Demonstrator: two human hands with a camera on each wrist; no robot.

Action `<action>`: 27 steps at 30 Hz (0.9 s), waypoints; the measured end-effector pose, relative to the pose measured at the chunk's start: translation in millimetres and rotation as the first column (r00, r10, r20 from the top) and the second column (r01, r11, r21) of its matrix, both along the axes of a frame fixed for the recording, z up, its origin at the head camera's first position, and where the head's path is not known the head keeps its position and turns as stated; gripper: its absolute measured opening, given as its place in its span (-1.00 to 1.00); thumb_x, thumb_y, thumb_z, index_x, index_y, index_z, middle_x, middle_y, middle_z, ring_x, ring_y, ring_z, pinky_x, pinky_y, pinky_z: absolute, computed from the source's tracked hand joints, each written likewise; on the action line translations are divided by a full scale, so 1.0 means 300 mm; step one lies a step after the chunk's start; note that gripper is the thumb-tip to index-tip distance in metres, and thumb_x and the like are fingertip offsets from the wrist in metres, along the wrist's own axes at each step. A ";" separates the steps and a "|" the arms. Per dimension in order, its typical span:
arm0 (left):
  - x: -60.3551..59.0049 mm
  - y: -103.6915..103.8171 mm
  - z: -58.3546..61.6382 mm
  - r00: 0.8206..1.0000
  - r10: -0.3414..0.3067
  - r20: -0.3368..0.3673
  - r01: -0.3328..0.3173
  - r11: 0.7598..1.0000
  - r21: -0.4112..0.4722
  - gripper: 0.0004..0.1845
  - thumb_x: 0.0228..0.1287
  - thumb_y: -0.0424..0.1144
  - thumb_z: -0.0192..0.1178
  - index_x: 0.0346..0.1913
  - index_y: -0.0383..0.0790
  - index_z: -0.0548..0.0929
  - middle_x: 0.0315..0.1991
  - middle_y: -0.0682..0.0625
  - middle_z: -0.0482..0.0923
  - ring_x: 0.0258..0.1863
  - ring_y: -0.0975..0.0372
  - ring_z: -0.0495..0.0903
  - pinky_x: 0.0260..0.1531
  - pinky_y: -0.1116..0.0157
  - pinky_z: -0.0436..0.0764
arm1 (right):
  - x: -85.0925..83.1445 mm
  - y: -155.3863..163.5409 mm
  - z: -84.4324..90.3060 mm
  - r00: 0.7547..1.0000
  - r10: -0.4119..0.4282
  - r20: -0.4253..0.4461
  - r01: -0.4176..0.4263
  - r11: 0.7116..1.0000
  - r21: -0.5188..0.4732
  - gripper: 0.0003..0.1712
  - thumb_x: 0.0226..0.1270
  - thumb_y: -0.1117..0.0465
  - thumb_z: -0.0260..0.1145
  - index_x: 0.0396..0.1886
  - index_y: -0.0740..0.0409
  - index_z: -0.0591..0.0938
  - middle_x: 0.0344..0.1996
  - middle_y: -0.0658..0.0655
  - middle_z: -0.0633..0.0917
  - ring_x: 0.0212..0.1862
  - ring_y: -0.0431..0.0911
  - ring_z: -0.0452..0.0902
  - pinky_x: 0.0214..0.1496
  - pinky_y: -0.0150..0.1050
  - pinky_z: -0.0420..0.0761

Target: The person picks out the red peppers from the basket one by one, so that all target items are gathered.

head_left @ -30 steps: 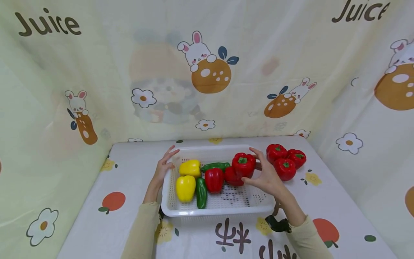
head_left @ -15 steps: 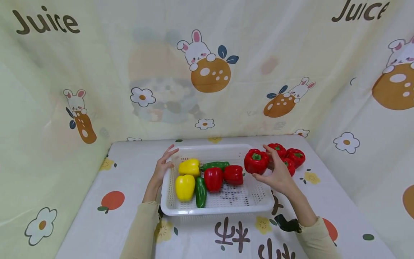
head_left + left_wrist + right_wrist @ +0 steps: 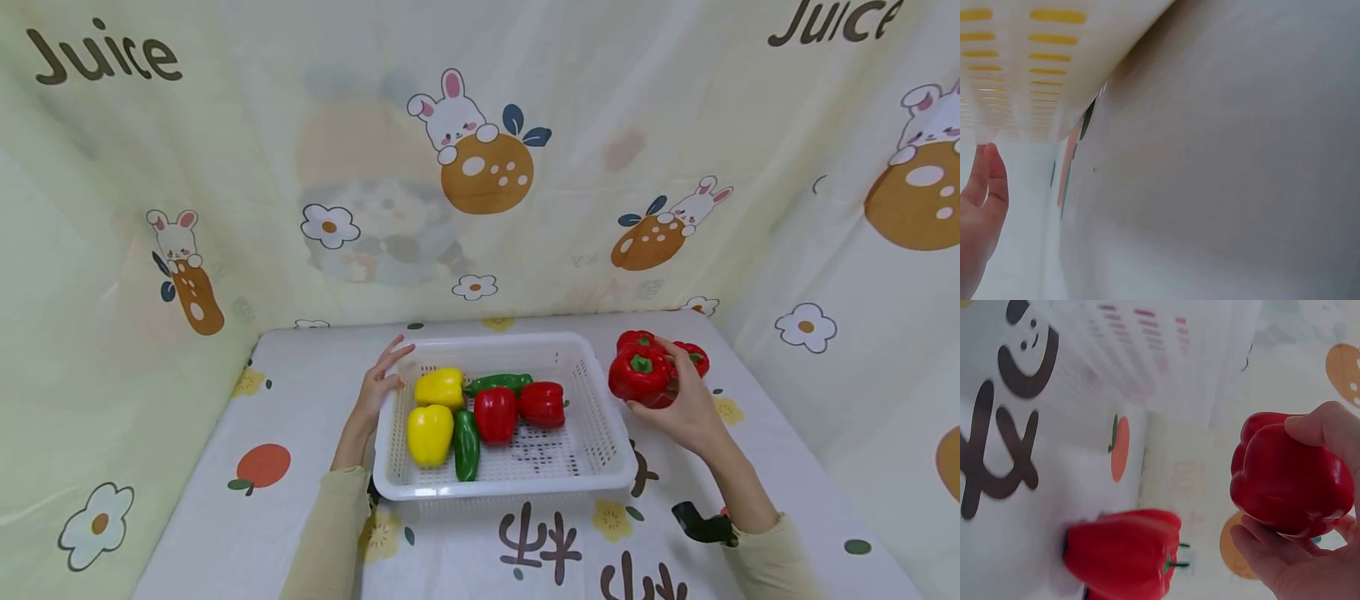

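My right hand [image 3: 670, 388] grips a red bell pepper [image 3: 638, 376] just above the table, to the right of the white basket [image 3: 510, 488]. The right wrist view shows fingers and thumb curled round that pepper [image 3: 1285, 481]. Behind it, two more red peppers [image 3: 694, 357] lie on the cloth. My left hand [image 3: 381, 377] rests with straight fingers on the basket's left rim. Inside the basket lie two yellow peppers [image 3: 431, 433], two green peppers [image 3: 467, 446] and two red peppers [image 3: 496, 414].
The table [image 3: 300, 517] wears a white cloth printed with fruit and flowers, and printed curtains close it in at the back and both sides. The left wrist view shows only the basket's slotted wall [image 3: 1054, 56], cloth and a fingertip [image 3: 985, 200].
My right hand has carried the red pepper out of the basket, rightward over its right rim, down toward the red peppers on the cloth. The left hand has stayed on the rim.
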State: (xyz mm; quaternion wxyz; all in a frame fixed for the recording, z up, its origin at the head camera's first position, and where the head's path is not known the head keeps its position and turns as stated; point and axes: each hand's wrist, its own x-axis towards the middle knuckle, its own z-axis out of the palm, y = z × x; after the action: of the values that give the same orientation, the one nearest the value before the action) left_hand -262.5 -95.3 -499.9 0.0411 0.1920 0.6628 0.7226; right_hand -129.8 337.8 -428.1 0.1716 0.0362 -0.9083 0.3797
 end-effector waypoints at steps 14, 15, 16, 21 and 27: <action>0.000 0.009 -0.008 1.000 -0.007 0.015 0.007 1.000 0.004 -0.43 0.10 -0.70 -0.22 0.26 -0.60 0.26 0.47 -0.09 -0.08 0.44 -0.04 -0.17 0.35 -0.06 -0.07 | 0.055 0.125 -0.009 0.995 -0.096 0.028 0.095 0.995 0.020 0.14 -0.09 0.23 0.51 0.44 0.14 0.03 0.24 0.38 0.28 0.13 0.28 0.29 -0.26 -0.70 0.34; 0.000 0.009 -0.008 1.000 -0.006 0.017 0.006 1.000 0.008 -0.43 0.10 -0.70 -0.23 0.26 -0.60 0.26 0.47 -0.09 -0.08 0.44 -0.04 -0.17 0.35 -0.06 -0.06 | 0.058 0.136 -0.010 0.994 -0.106 0.025 0.106 0.994 0.021 0.14 -0.08 0.23 0.50 0.44 0.15 0.03 0.24 0.39 0.28 0.13 0.29 0.29 -0.26 -0.71 0.34; -0.002 0.010 -0.009 1.000 -0.004 0.018 0.004 1.000 0.011 -0.43 0.10 -0.70 -0.23 0.27 -0.57 0.28 0.47 -0.09 -0.08 0.44 -0.04 -0.16 0.35 -0.06 -0.04 | 0.061 0.148 -0.010 0.993 -0.117 0.019 0.116 0.993 0.025 0.14 -0.08 0.24 0.50 0.44 0.16 0.02 0.24 0.40 0.28 0.13 0.30 0.28 -0.26 -0.72 0.33; -0.004 0.015 -0.007 1.000 -0.002 0.023 0.002 1.000 0.014 -0.42 0.10 -0.69 -0.21 0.27 -0.54 0.30 0.47 -0.09 -0.06 0.44 -0.03 -0.16 0.35 -0.06 -0.05 | 0.076 0.211 -0.013 0.985 -0.173 -0.015 0.173 0.984 0.036 0.15 -0.11 0.32 0.49 0.43 0.22 0.01 0.23 0.43 0.26 0.13 0.33 0.23 -0.29 -0.78 0.26; -0.001 0.019 -0.001 0.999 0.000 0.034 0.000 1.000 0.016 -0.42 0.11 -0.70 -0.21 0.27 -0.53 0.30 0.47 -0.07 -0.07 0.44 -0.04 -0.16 0.34 -0.07 -0.04 | 0.082 0.275 -0.038 0.974 -0.226 -0.005 0.226 0.973 0.048 0.13 -0.08 0.31 0.48 0.43 0.26 0.01 0.21 0.45 0.25 0.14 0.33 0.20 -0.34 -0.76 0.25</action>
State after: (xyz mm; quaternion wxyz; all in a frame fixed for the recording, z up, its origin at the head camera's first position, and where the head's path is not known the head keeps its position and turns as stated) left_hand -262.9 -89.6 -500.3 0.0509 0.1800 0.6563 0.7310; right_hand -105.3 420.5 -439.4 0.2125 -0.0632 -0.9155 0.3357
